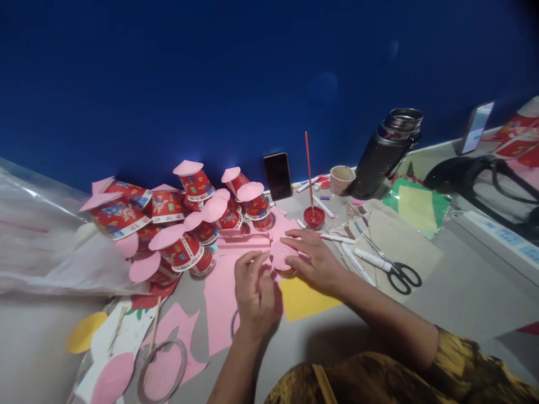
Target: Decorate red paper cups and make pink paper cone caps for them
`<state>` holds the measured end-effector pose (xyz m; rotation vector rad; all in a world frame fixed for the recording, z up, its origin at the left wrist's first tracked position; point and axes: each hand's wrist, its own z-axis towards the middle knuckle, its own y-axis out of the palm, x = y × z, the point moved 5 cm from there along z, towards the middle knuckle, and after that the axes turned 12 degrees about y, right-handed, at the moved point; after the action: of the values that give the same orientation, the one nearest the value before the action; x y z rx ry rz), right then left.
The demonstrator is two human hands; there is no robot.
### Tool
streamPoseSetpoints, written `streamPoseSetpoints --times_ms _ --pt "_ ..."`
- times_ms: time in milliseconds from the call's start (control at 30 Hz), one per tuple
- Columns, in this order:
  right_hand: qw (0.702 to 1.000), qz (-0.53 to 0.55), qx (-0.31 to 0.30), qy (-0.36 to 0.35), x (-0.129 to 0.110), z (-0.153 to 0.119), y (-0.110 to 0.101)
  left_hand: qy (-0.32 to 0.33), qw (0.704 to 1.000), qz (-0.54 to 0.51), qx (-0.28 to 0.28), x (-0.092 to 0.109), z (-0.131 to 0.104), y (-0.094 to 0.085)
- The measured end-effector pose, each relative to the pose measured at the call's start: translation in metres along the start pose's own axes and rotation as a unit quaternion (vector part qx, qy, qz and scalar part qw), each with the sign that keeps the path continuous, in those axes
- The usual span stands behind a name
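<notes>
On the table's middle, right hand [314,259] presses flat, fingers spread, on a pink paper disc [281,253] capping a cup [286,272]; left hand [252,292] fingers curled, tips touching disc edge. Pile of capped red cups [177,219] left, scissors [396,272] right.

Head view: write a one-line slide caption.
Both hands, left hand and right hand, press a pink paper disc onto a cup beside a pile of red paper cups.

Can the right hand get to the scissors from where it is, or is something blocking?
Probably yes. The right hand rests on a pink-topped cup, and the scissors lie flat on the table to its right. Only white marker pens lie between, low and flat.
</notes>
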<state>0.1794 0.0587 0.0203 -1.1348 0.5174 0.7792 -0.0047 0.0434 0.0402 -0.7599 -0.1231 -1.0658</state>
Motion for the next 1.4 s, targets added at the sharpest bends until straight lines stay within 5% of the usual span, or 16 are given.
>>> streamPoseSetpoints --times_ms 333,567,900,1233,1400 --pt "1.0 -0.006 -0.005 0.003 0.002 0.0 0.002 -0.067 0.987 -0.021 -0.144 -0.017 0.003 0.024" --pt "1.0 -0.012 -0.012 0.004 0.002 0.0 0.002 -0.097 0.981 -0.049 -0.162 -0.019 0.006 0.021" --pt "0.999 0.013 0.024 -0.017 -0.001 -0.003 -0.009 -0.138 0.985 -0.081 -0.067 -0.02 -0.006 0.013" --pt "0.999 0.02 0.027 -0.001 0.004 -0.007 -0.003 -0.18 0.977 -0.111 -0.035 -0.025 -0.009 0.012" --pt "0.998 0.023 0.056 0.015 0.003 -0.007 -0.016 -0.147 0.986 -0.082 0.007 -0.017 -0.008 0.007"
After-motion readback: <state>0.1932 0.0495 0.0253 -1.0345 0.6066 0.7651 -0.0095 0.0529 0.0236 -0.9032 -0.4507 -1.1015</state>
